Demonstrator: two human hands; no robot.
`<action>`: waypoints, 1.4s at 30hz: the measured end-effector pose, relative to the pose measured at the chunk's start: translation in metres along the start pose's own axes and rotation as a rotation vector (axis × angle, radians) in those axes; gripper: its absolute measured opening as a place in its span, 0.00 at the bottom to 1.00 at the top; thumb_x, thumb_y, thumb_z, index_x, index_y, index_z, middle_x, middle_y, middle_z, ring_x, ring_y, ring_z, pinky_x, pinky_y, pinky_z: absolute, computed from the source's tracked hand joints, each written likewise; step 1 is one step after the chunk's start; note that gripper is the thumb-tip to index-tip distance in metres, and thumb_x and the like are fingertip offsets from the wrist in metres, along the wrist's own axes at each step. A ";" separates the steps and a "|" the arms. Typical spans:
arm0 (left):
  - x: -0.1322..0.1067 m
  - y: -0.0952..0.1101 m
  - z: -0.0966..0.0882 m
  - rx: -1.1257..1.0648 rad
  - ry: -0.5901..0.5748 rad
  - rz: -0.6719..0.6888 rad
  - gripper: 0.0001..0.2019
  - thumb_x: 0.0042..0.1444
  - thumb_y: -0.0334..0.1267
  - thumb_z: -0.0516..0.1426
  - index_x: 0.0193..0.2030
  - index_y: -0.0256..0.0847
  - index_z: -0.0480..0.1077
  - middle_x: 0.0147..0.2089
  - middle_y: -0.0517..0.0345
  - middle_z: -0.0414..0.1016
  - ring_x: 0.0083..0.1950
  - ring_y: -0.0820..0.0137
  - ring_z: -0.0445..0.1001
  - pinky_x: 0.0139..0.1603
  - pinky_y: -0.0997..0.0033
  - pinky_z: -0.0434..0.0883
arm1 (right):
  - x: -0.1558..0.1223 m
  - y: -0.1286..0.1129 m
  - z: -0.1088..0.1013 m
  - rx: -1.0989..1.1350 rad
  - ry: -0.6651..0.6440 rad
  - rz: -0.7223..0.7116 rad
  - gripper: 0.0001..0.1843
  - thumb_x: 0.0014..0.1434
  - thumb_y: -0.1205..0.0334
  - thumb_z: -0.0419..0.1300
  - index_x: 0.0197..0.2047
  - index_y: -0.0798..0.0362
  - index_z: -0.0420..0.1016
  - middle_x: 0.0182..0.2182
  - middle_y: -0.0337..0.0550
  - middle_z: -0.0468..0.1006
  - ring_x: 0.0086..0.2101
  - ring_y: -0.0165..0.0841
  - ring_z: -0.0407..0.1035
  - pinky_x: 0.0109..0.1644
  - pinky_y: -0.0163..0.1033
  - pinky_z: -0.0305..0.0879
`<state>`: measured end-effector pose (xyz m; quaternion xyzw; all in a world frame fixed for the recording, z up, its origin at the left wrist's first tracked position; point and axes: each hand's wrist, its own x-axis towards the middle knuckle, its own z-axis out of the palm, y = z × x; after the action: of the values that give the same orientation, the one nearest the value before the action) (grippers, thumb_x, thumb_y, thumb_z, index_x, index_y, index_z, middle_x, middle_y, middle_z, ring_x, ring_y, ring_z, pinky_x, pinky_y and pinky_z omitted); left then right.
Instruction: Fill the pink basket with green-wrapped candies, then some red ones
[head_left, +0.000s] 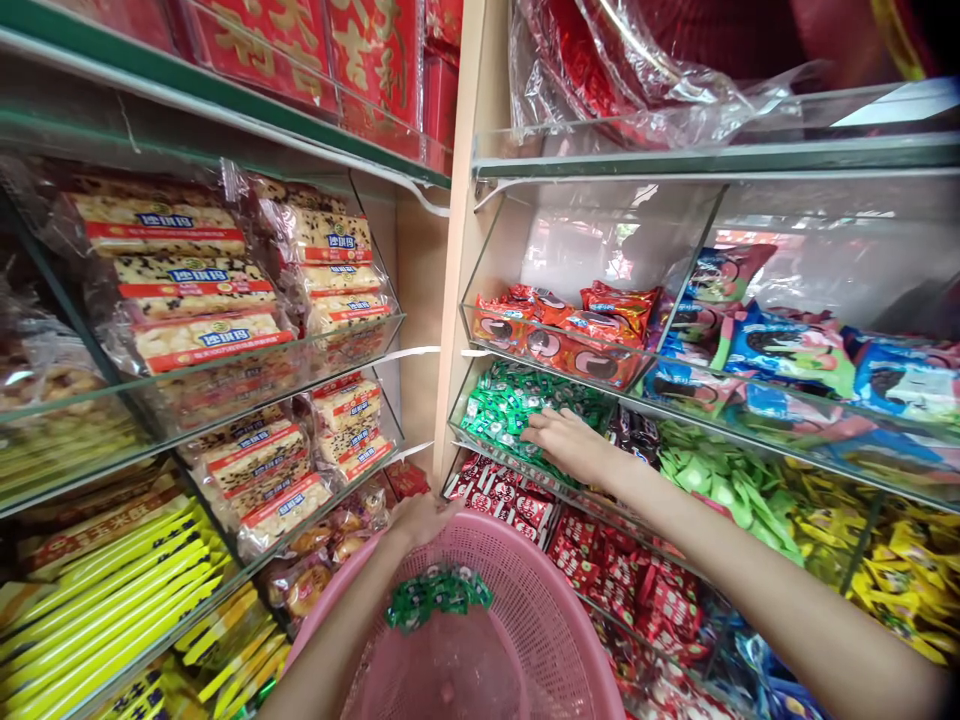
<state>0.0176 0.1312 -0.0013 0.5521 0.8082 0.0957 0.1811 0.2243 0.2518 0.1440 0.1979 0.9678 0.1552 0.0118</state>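
Head view: green candies (495, 398) lie under the right grip (568, 442), seemingly touching.

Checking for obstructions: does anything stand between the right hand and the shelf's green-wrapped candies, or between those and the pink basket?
Nothing visible stands between the right hand and the green-wrapped candies; it is right at them. Toward the pink basket, the low clear front panel before the candies stands in between.
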 end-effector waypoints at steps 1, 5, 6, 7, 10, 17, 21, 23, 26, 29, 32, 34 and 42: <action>0.000 0.000 0.000 0.000 -0.002 0.000 0.40 0.51 0.68 0.34 0.33 0.41 0.77 0.37 0.43 0.78 0.44 0.52 0.75 0.42 0.60 0.68 | -0.001 0.001 -0.001 -0.002 -0.006 0.004 0.12 0.58 0.73 0.52 0.42 0.54 0.73 0.39 0.49 0.72 0.43 0.38 0.62 0.40 0.39 0.51; 0.001 0.001 0.000 0.009 -0.002 -0.001 0.40 0.52 0.68 0.34 0.33 0.40 0.77 0.38 0.43 0.78 0.45 0.51 0.75 0.42 0.59 0.68 | -0.004 0.006 -0.001 0.013 -0.011 0.001 0.09 0.58 0.71 0.54 0.38 0.54 0.73 0.37 0.48 0.73 0.42 0.38 0.63 0.40 0.39 0.51; 0.001 0.001 0.000 0.011 0.000 -0.004 0.39 0.52 0.67 0.34 0.33 0.40 0.77 0.38 0.43 0.78 0.45 0.51 0.75 0.42 0.60 0.68 | -0.004 0.008 0.000 0.026 0.003 -0.006 0.08 0.57 0.71 0.54 0.38 0.54 0.73 0.36 0.47 0.73 0.42 0.38 0.63 0.40 0.39 0.51; 0.001 0.001 0.000 0.014 0.000 -0.008 0.39 0.52 0.67 0.35 0.34 0.40 0.77 0.38 0.43 0.78 0.45 0.52 0.75 0.43 0.60 0.68 | -0.004 0.011 0.001 0.046 0.024 -0.016 0.07 0.57 0.70 0.55 0.37 0.53 0.73 0.36 0.47 0.73 0.42 0.38 0.63 0.40 0.38 0.51; 0.001 0.003 -0.003 0.021 -0.012 -0.033 0.38 0.52 0.67 0.36 0.34 0.39 0.77 0.39 0.43 0.78 0.46 0.53 0.75 0.44 0.63 0.68 | 0.000 0.021 0.005 0.168 0.109 -0.062 0.05 0.57 0.67 0.56 0.38 0.53 0.72 0.37 0.46 0.72 0.40 0.36 0.63 0.40 0.37 0.53; -0.002 0.007 -0.011 0.017 -0.035 -0.061 0.36 0.52 0.66 0.39 0.34 0.39 0.77 0.40 0.43 0.78 0.47 0.54 0.74 0.45 0.63 0.68 | 0.013 0.024 0.008 0.545 0.217 0.031 0.05 0.57 0.62 0.57 0.32 0.54 0.68 0.28 0.38 0.69 0.29 0.29 0.61 0.33 0.34 0.55; 0.000 0.007 -0.009 0.005 -0.036 -0.059 0.36 0.52 0.66 0.39 0.34 0.40 0.77 0.41 0.43 0.78 0.47 0.53 0.74 0.46 0.63 0.68 | 0.012 0.017 0.012 0.434 0.116 0.036 0.06 0.57 0.64 0.56 0.28 0.53 0.67 0.28 0.39 0.69 0.29 0.29 0.62 0.33 0.34 0.53; 0.001 0.007 -0.008 0.005 -0.028 -0.044 0.37 0.52 0.66 0.37 0.35 0.40 0.77 0.41 0.42 0.78 0.47 0.52 0.74 0.45 0.61 0.68 | 0.011 0.015 0.015 0.384 0.085 0.032 0.05 0.57 0.63 0.56 0.30 0.53 0.68 0.31 0.42 0.71 0.31 0.31 0.64 0.34 0.35 0.54; 0.003 0.008 -0.007 0.017 -0.022 -0.035 0.39 0.52 0.67 0.36 0.35 0.38 0.77 0.41 0.40 0.77 0.47 0.51 0.74 0.45 0.59 0.68 | 0.010 0.014 0.016 0.372 0.050 0.031 0.04 0.56 0.63 0.58 0.35 0.53 0.70 0.35 0.44 0.73 0.35 0.33 0.66 0.36 0.35 0.56; 0.003 0.010 -0.009 0.019 -0.027 -0.051 0.38 0.51 0.67 0.37 0.36 0.38 0.77 0.42 0.40 0.77 0.48 0.52 0.74 0.46 0.61 0.68 | 0.011 0.014 0.014 0.352 0.047 0.023 0.05 0.56 0.65 0.57 0.37 0.52 0.71 0.36 0.45 0.74 0.37 0.34 0.67 0.38 0.35 0.56; 0.001 0.011 -0.014 0.021 -0.028 -0.066 0.38 0.51 0.67 0.39 0.36 0.37 0.77 0.43 0.41 0.77 0.48 0.54 0.74 0.46 0.64 0.68 | 0.011 0.014 0.010 0.352 0.063 0.030 0.04 0.56 0.66 0.56 0.37 0.52 0.71 0.33 0.43 0.74 0.35 0.33 0.67 0.36 0.34 0.56; 0.000 0.012 -0.016 0.022 -0.029 -0.068 0.37 0.51 0.67 0.38 0.36 0.37 0.76 0.42 0.41 0.77 0.48 0.54 0.74 0.46 0.64 0.68 | 0.012 0.014 0.008 0.371 0.063 0.053 0.04 0.56 0.65 0.57 0.37 0.52 0.71 0.31 0.41 0.74 0.33 0.32 0.67 0.35 0.34 0.55; -0.001 0.008 -0.018 0.020 -0.005 -0.041 0.40 0.52 0.67 0.35 0.35 0.37 0.76 0.39 0.40 0.78 0.45 0.51 0.75 0.42 0.61 0.68 | 0.013 0.015 0.009 0.421 0.065 0.083 0.05 0.53 0.66 0.58 0.27 0.53 0.67 0.25 0.38 0.71 0.27 0.28 0.63 0.30 0.32 0.52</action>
<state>0.0174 0.1339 0.0185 0.5373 0.8200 0.0822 0.1795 0.2185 0.2725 0.1408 0.2307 0.9697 -0.0435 -0.0674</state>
